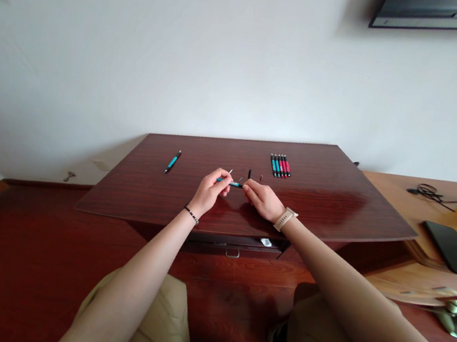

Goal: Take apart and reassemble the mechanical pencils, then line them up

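My left hand (212,189) is closed around a teal pen barrel (235,184), held level above the table's front half. At the barrel's black end, the fingers of my right hand (264,200) are pinched; exactly what they cover is hidden. A thin pale stick (231,171), perhaps a refill, shows just beyond my left fingers. Behind my right fingers are a short black pen part (249,173) and a tiny dark piece (261,177). Farther back, several teal pens (274,165) and red pens (285,166) lie side by side. One teal-and-black pen (172,162) lies apart on the left.
The dark wooden table (129,189) stands against a white wall, with a drawer handle (232,254) beneath its front edge. To the right, a lighter wooden desk (387,189) carries a black cable (430,193) and a dark flat device (456,250).
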Demonstrator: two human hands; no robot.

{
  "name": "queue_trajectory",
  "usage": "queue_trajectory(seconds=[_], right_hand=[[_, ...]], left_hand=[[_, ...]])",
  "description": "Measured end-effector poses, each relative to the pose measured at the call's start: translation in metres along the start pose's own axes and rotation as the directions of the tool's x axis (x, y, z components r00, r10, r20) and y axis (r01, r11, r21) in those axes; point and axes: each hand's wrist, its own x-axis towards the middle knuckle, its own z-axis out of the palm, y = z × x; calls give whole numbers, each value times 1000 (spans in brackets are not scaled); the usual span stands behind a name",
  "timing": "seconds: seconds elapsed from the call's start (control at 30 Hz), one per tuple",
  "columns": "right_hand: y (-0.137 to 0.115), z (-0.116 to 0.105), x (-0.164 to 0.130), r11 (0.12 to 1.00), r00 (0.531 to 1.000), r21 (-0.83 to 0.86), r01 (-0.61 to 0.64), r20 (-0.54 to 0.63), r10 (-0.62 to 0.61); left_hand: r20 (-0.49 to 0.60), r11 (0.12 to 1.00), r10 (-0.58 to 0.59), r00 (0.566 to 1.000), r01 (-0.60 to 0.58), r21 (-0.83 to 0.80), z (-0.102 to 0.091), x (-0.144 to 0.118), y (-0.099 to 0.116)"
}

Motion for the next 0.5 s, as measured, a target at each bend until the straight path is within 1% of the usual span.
queue_trajectory(seconds=[0.17, 0.33, 0.5], right_hand=[[2, 1, -1, 1000, 999, 19, 15, -43, -14], [4, 2, -1, 1000, 999, -7, 30, -37, -30], [0, 3, -1, 996, 999, -83, 30, -28, -33]], left_hand=[[6, 998, -19, 1000, 19, -58, 0, 2, 2], [48, 983, -95, 994, 101, -155, -2, 2, 1], [15, 977, -141, 990, 142, -158, 1, 1, 3]])
